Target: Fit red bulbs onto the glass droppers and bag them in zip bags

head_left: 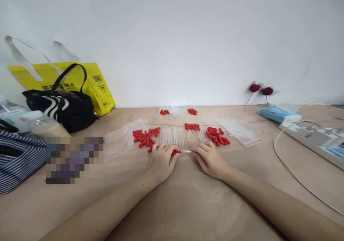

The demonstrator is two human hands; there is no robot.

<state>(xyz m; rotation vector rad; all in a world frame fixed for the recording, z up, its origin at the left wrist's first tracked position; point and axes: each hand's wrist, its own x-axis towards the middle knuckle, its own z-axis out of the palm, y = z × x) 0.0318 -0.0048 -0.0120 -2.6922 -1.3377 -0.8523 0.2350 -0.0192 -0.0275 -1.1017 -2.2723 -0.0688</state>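
Note:
My left hand [162,161] is closed on a red rubber dropper bulb [176,152], its end pointing right. My right hand [211,159] pinches a thin transparent dropper tube [187,151], whose tip faces the bulb with a small gap between them. Just beyond the hands lies a row of bare transparent tubes [174,136]. Right of that row, several tubes with red bulbs fitted [192,126] lie side by side. One pile of loose red bulbs [145,138] sits beyond my left hand, and another pile [217,136] beyond my right hand.
Plastic zip bags [120,138] lie around the piles, one with red bulbs [192,111] at the wall. Left are a yellow bag [103,90], black bag [72,112], bottle [48,126] and striped bag [18,162]. Right are a tissue pack [279,114], power strip [311,140] and cable [288,169].

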